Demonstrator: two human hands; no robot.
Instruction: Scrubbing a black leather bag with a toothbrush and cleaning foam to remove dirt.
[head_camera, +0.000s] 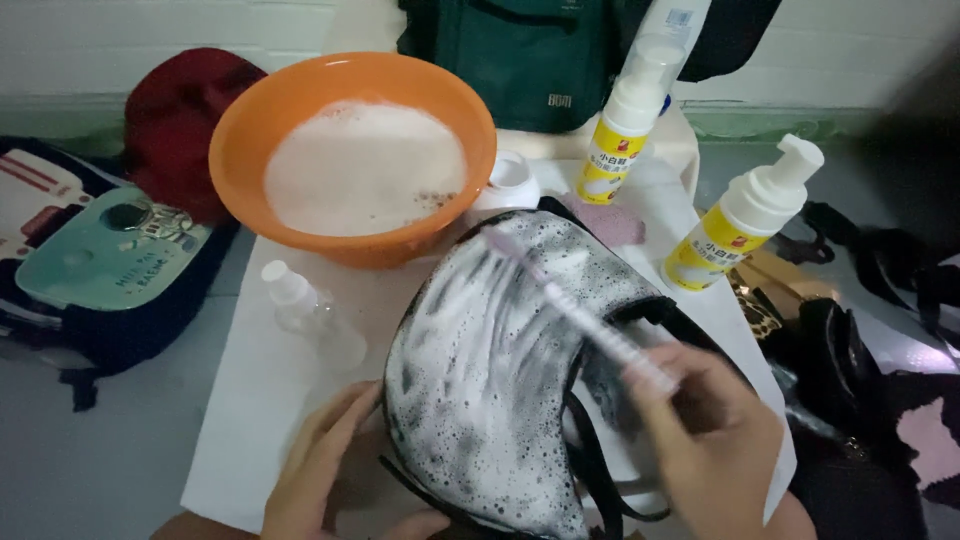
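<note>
A white table (255, 400) carries everything. At its far edge stands an orange basin (250, 110) filled with foamy water. In front of it, at the table's middle, lies a black bag (490, 400) smothered in white suds, its straps trailing toward the near edge. The left hand (320, 475) rests flat against the bag's left side, its grip released, fingers spread. The right hand (715, 440) has its grip clenched around a toothbrush (580, 315), whose bristled end touches the bag's upper part. Two foam pump bottles (740, 215) with yellow labels stand to the right; a small clear bottle (310, 315) lies left of the bag.
</note>
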